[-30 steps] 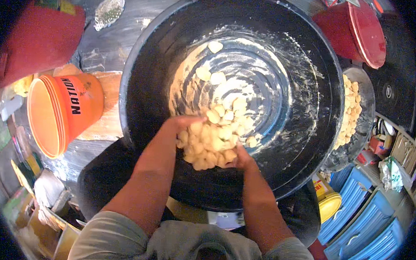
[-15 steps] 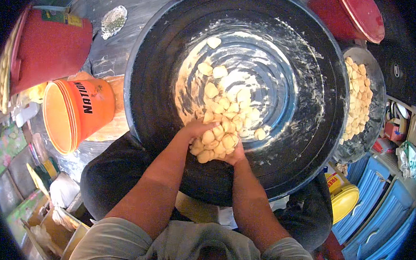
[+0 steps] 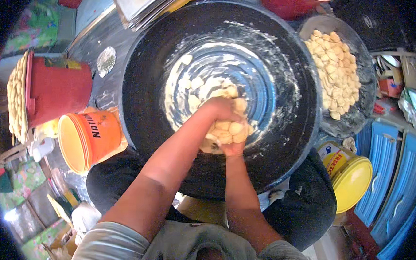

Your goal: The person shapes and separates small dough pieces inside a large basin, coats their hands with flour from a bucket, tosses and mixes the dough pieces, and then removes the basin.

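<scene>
A wide black basin [image 3: 148, 94] with floury rings inside lies in front of me. My right hand [image 3: 235, 148] is cupped low in it, bearing a heap of pale, rounded dough pieces [image 3: 226, 132]. Over the far side of that heap curls my left hand [image 3: 221, 108], its fingers partly hidden and slightly blurred against the dough. More loose dough pieces [image 3: 194, 101] lie on the floured bottom just beyond and to the left of my hands.
Right of the basin is a dark round tray [image 3: 354, 116] with many similar pieces. At left stand an orange bucket [image 3: 94, 138] and a red bucket [image 3: 62, 89]. A yellow-lidded tub [image 3: 353, 184] sits near my right knee. Flat sheets [image 3: 144, 4] are stacked beyond the basin.
My left hand has moved from the near left side of the heap to its far side, on top. The right hand stays underneath. The whole view has shifted, showing more of the tray.
</scene>
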The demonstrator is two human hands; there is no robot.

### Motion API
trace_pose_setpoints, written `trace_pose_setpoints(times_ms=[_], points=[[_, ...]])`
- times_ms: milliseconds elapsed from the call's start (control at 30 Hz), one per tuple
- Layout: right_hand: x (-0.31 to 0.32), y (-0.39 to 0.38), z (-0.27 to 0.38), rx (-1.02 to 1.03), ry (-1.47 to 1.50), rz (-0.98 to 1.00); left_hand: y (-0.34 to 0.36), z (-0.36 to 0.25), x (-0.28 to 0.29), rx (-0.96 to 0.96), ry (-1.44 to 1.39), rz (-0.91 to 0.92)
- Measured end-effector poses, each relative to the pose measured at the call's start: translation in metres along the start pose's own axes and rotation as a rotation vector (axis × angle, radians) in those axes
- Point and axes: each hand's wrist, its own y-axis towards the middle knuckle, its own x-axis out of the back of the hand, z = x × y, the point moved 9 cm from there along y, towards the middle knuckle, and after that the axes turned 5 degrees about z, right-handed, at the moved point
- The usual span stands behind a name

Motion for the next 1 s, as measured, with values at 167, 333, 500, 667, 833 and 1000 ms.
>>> trace_pose_setpoints(times_ms=[167,333,500,667,833,1000], points=[[-0.077,-0.024,0.154,0.558,0.104,0.091,0.008,-0.213,0.108,-0.231,0.249,-0.054],[-0.192,-0.066,0.3,1.0,-0.554,0.046,-0.057,-0.361,0.203,-0.696,0.241,-0.884],[-0.142,-0.046,0.376,0.832,0.031,-0.102,-0.062,-0.3,0.175,-0.746,-0.018,-0.753],[-0.103,-0.036,0.325,0.753,-0.181,-0.284,-0.099,-0.136,0.085,-0.381,-0.04,-0.551],[-0.123,-0.04,0.246,0.54,-0.623,-0.282,-0.157,0.001,0.022,-0.04,-0.012,-0.244],[-0.092,-0.009,0.149,0.175,-1.181,-0.324,-0.113,0.197,-0.034,0.169,-0.773,-0.693]])
